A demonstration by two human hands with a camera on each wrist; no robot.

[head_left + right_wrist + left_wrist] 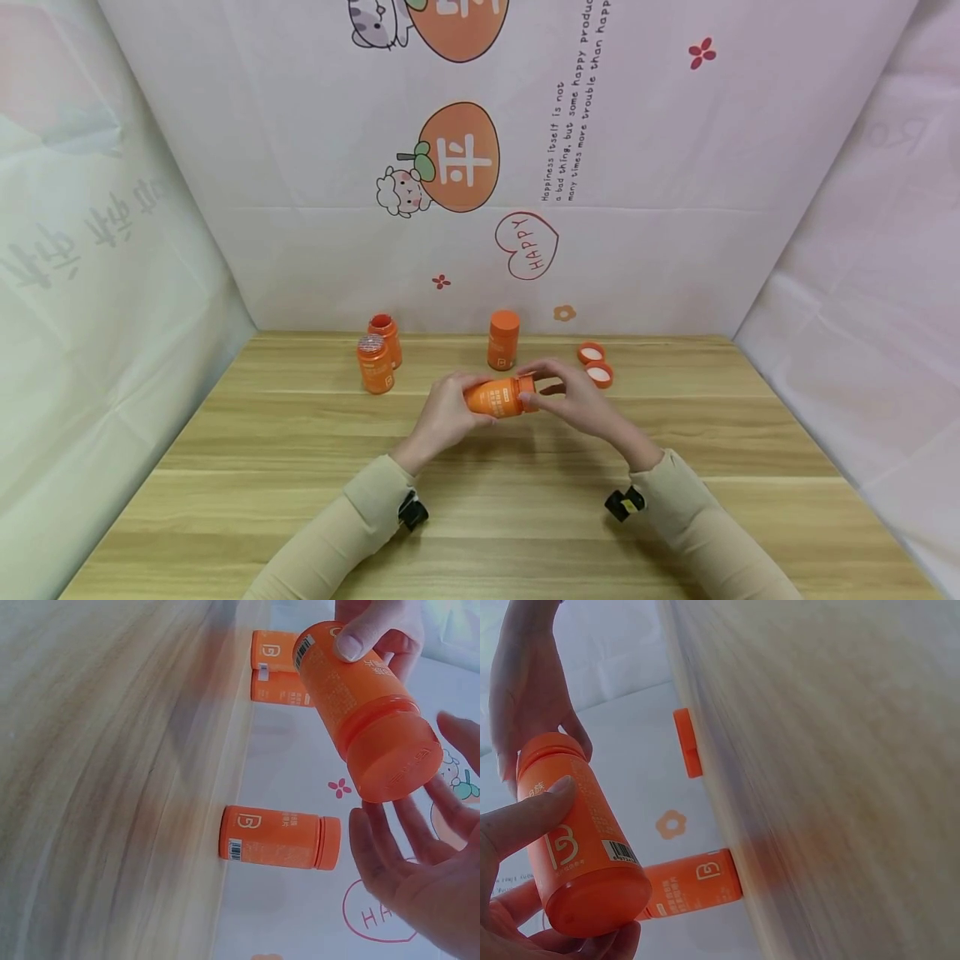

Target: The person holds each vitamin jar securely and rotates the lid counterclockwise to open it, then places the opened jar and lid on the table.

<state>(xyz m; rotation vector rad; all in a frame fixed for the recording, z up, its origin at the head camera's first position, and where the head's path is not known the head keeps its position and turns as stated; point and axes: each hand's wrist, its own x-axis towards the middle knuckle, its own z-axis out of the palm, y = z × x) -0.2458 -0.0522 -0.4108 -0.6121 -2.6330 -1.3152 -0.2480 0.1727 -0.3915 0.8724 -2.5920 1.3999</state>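
Observation:
My left hand grips an orange bottle round its body and holds it tilted above the table, capped end toward the right. In the left wrist view, the left thumb presses along the label. The bottle's orange cap is on and faces my right hand. Curved loosely about that cap, the right fingers and thumb stand spread, the thumb apart from it in the right wrist view. Another capped orange bottle stands upright just behind the hands.
To the left stand two uncapped orange bottles, the nearer one with a silvery seal over its mouth, the farther one with its mouth showing. Two loose orange caps lie at the right, white insides up. A printed cloth hangs behind the wooden table.

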